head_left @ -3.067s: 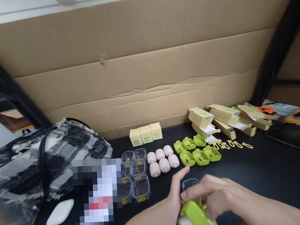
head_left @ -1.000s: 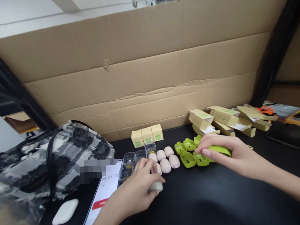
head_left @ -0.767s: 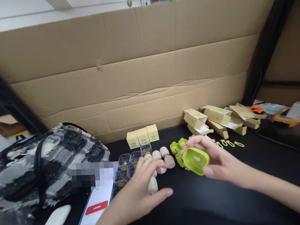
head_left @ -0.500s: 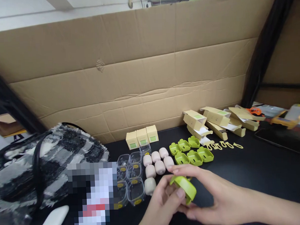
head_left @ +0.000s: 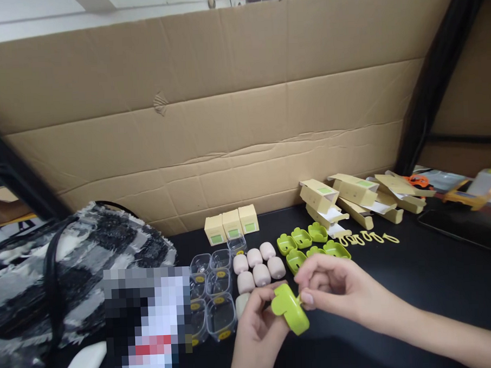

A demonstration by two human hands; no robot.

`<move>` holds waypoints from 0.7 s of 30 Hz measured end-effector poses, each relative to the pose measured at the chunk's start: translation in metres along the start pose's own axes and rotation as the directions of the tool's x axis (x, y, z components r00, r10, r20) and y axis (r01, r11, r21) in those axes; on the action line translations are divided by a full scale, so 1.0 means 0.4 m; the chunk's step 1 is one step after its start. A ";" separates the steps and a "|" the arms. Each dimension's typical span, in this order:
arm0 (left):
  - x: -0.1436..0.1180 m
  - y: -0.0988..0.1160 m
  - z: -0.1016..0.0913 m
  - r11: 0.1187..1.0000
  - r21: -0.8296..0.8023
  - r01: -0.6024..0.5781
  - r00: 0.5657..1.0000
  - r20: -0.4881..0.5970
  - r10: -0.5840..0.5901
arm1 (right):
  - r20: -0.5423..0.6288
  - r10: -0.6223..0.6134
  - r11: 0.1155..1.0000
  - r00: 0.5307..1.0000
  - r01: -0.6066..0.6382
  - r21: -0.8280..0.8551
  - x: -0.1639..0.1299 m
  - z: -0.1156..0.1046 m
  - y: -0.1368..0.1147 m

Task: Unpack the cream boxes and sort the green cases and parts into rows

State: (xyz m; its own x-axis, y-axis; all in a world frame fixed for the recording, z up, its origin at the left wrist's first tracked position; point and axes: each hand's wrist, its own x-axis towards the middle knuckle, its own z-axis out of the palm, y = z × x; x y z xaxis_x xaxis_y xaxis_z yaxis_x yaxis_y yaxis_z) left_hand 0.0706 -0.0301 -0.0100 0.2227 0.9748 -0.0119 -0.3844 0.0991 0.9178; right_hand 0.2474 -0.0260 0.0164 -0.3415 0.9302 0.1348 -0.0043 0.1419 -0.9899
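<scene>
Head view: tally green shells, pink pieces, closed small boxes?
Green shells: 7, counting the held shell
Pink pieces: 7, one partly hidden
Closed small boxes: 3
Total: 17

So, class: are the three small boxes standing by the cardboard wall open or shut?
Shut. The three small boxes stand upright in a row with their top flaps flat, unlike the opened boxes lying to the right with flaps up.

The left hand (head_left: 258,327) rises from the bottom edge, palm turned up and toward the right, thumb and fingers curled in a pinch. The right hand (head_left: 335,288) comes in from the lower right on a bare forearm, fingers bent, fingertips meeting the left hand's.
</scene>
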 end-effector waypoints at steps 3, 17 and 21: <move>-0.005 0.006 -0.003 0.992 0.117 -0.045 0.998 0.037 0.041 | -0.022 -0.025 1.000 0.999 0.025 0.014 0.000 -0.001 0.010; -0.007 0.002 -0.004 0.999 0.024 0.033 0.990 0.133 -0.036 | -0.141 -0.412 0.905 0.900 0.386 -0.181 -0.034 0.044 0.084; -0.002 0.002 -0.004 0.997 0.067 0.047 0.994 0.092 -0.054 | -0.145 -0.483 0.855 0.864 0.429 -0.293 -0.032 0.043 0.082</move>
State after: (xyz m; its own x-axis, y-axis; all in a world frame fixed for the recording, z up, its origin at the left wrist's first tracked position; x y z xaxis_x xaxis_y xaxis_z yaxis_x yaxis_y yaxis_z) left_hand 0.0687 -0.0306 -0.0100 0.3246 0.9455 -0.0244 -0.3127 0.1317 0.9407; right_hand 0.2356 -0.0389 -0.0186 -0.1567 0.7838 0.6009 0.1255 0.6193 -0.7751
